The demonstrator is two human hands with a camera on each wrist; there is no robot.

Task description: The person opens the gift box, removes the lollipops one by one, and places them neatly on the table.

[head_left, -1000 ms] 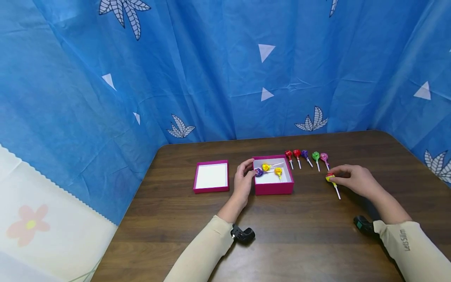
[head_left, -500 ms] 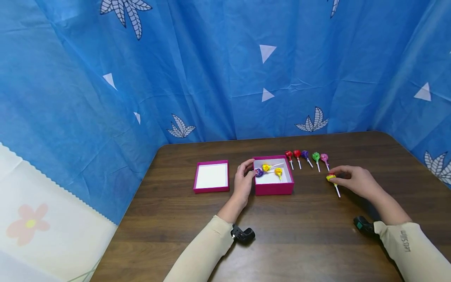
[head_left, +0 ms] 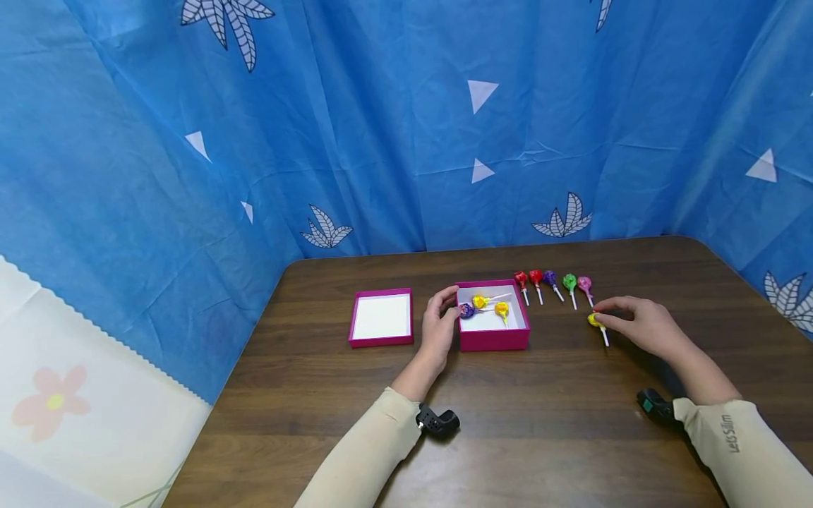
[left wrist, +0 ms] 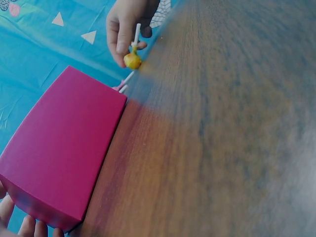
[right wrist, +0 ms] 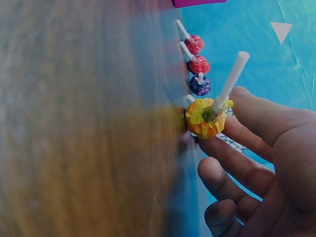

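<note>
"Blue curtain (head_left: 381, 127) across the back, brown wooden worktop (head_left: 521, 423) in front. Where's the lollipop in hand?"

"On the right side, just nearer than the row of five lollipops (head_left: 550, 277). The right hand (head_left: 641, 326) pinches that yellow lollipop (right wrist: 205, 121) by its round head, fingers narrow on the wrapper, stick free and pointing back toward the person."

"Is it touching the wood?"

"I can't tell from these views."

"How would it handle?"

"Light, I'd say, with a hard ball under crinkled wrapping. That wrapping may slide or twist a little, so a gentle pinch across the widest part seems best. Held by the thin stick's end, the head would probably swing."

"And the left hand (head_left: 440, 321)?"

"Its fingers lie loosely against the left wall of the pink box (head_left: 494, 341), where two yellow lollipops (head_left: 502, 309) and a purple one (head_left: 466, 310) lie. It looks like light, stiff card: a flat touch should steady it, while squeezing might dent the rim."

"An upturned lid (head_left: 381, 316) lies left of that hand."
</note>
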